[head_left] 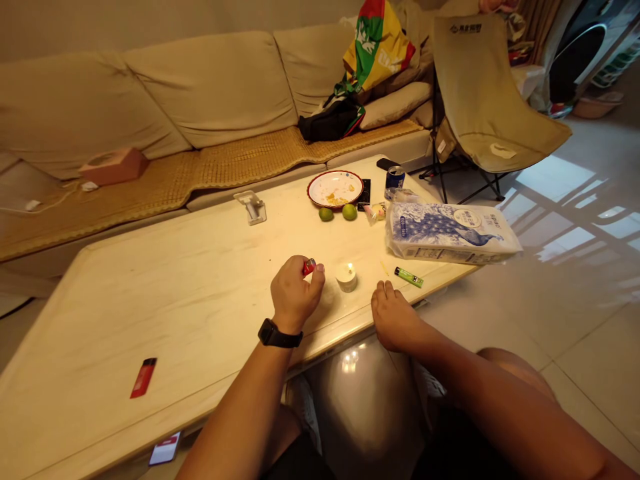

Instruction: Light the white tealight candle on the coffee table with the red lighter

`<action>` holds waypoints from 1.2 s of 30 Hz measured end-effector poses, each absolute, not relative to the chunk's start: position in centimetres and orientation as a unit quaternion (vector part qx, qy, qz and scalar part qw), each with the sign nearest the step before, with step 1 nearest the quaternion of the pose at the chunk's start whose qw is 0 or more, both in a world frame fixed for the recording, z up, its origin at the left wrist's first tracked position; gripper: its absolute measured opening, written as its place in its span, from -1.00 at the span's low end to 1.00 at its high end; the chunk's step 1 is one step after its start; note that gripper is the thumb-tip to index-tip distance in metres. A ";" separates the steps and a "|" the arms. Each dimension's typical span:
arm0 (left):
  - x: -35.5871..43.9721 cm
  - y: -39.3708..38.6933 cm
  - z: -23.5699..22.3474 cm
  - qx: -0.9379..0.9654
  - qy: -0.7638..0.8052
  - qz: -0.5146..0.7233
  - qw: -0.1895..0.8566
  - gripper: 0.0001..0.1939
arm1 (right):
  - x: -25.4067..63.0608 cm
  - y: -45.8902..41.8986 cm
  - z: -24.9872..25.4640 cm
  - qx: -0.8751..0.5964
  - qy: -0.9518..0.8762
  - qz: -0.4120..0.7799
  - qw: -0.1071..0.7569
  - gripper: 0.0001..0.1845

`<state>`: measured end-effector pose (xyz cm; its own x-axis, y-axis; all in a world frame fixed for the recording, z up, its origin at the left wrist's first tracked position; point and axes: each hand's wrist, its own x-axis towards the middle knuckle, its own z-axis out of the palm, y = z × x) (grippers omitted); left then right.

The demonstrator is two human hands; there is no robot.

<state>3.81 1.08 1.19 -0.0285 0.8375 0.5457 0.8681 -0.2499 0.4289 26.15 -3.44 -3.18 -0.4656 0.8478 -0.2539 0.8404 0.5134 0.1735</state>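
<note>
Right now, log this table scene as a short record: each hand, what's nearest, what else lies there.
left hand: pinching small red object
left wrist: black wristwatch
right hand: empty, fingers relaxed, nearest green lighter
between hands: small white candle
table, near left: red lighter
table, far: plate

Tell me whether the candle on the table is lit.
Apparently unlit: no flame shows above the small white candle. The left hand beside it pinches a red lighter.
</note>
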 end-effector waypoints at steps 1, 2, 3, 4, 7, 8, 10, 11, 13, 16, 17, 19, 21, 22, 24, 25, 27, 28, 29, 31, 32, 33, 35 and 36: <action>3.8 1.1 1.2 -0.697 -0.612 -0.374 0.020 -0.69 | 26.2 -3.4 -3.2 0.493 0.857 0.012 0.152 -0.15; 3.8 1.1 1.2 -0.697 -0.612 -0.373 0.018 -0.69 | 26.2 -3.4 -3.2 0.493 0.857 0.011 0.152 -0.15; 3.8 1.1 1.1 -0.696 -0.613 -0.372 0.017 -0.69 | 26.1 -3.5 -3.2 0.493 0.856 0.012 0.154 -0.16; 3.8 1.0 1.1 -0.696 -0.615 -0.370 0.016 -0.69 | 26.1 -3.5 -3.2 0.492 0.856 0.012 0.156 -0.16; 3.8 1.0 1.2 -0.693 -0.624 -0.360 0.011 -0.69 | 26.1 -3.4 -3.3 0.493 0.856 0.014 0.156 -0.15; 3.8 1.0 1.2 -0.692 -0.627 -0.358 0.010 -0.68 | 26.1 -3.4 -3.3 0.493 0.856 0.015 0.155 -0.15; 3.9 1.0 1.3 -0.692 -0.628 -0.355 0.007 -0.69 | 26.1 -3.4 -3.5 0.494 0.855 0.018 0.155 -0.15; 3.9 1.0 1.3 -0.693 -0.627 -0.356 0.006 -0.69 | 26.1 -3.4 -3.6 0.494 0.856 0.018 0.153 -0.15; 3.9 1.0 1.4 -0.694 -0.625 -0.357 0.003 -0.69 | 26.2 -3.4 -3.8 0.495 0.857 0.015 0.144 -0.15; 3.9 1.0 1.4 -0.695 -0.626 -0.354 0.004 -0.69 | 26.3 -3.4 -4.3 0.501 0.856 0.014 0.129 -0.14; 3.9 1.0 1.3 -0.695 -0.627 -0.352 0.006 -0.69 | 26.3 -3.4 -4.4 0.501 0.856 0.015 0.127 -0.14; 3.9 1.0 1.3 -0.695 -0.630 -0.347 0.010 -0.70 | 26.4 -3.4 -4.6 0.497 0.859 0.017 0.123 -0.15; 3.9 1.0 1.3 -0.696 -0.631 -0.344 0.011 -0.70 | 26.4 -3.4 -4.5 0.494 0.860 0.018 0.124 -0.16; 4.0 1.0 1.2 -0.697 -0.630 -0.342 0.010 -0.70 | 26.4 -3.4 -4.5 0.494 0.860 0.020 0.126 -0.16; 4.1 1.0 1.2 -0.700 -0.627 -0.341 0.009 -0.70 | 26.3 -3.4 -4.3 0.493 0.860 0.022 0.132 -0.16; 4.1 1.0 1.1 -0.704 -0.624 -0.339 0.009 -0.70 | 26.3 -3.4 -4.2 0.492 0.860 0.023 0.137 -0.15; 4.3 1.1 1.0 -0.713 -0.618 -0.332 0.014 -0.70 | 26.2 -3.4 -4.1 0.489 0.860 0.023 0.145 -0.15; 4.5 1.2 0.9 -0.718 -0.615 -0.326 0.016 -0.70 | 26.2 -3.4 -4.1 0.488 0.860 0.023 0.146 -0.15; 4.6 1.2 0.8 -0.723 -0.612 -0.320 0.017 -0.70 | 26.2 -3.4 -4.0 0.489 0.860 0.022 0.144 -0.15; 4.8 1.3 0.6 -0.730 -0.609 -0.310 0.020 -0.70 | 26.2 -3.4 -4.0 0.491 0.860 0.020 0.136 -0.16; 4.8 1.3 0.5 -0.732 -0.608 -0.306 0.020 -0.70 | 26.2 -3.4 -4.0 0.492 0.860 0.020 0.133 -0.17; 4.9 1.3 0.4 -0.733 -0.608 -0.304 0.020 -0.70 | 26.2 -3.4 -3.9 0.493 0.860 0.021 0.134 -0.17; 4.9 1.3 0.3 -0.734 -0.608 -0.303 0.018 -0.70 | 26.2 -3.5 -3.8 0.492 0.859 0.024 0.142 -0.18; 4.9 1.3 0.3 -0.733 -0.609 -0.302 0.016 -0.70 | 26.2 -3.5 -3.8 0.491 0.858 0.025 0.146 -0.17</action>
<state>4.85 1.33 0.32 0.0760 0.8832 0.4628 0.9028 -0.2580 0.3441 26.17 -3.47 -3.81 -0.4752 0.8505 -0.2255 0.8357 0.5165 0.1866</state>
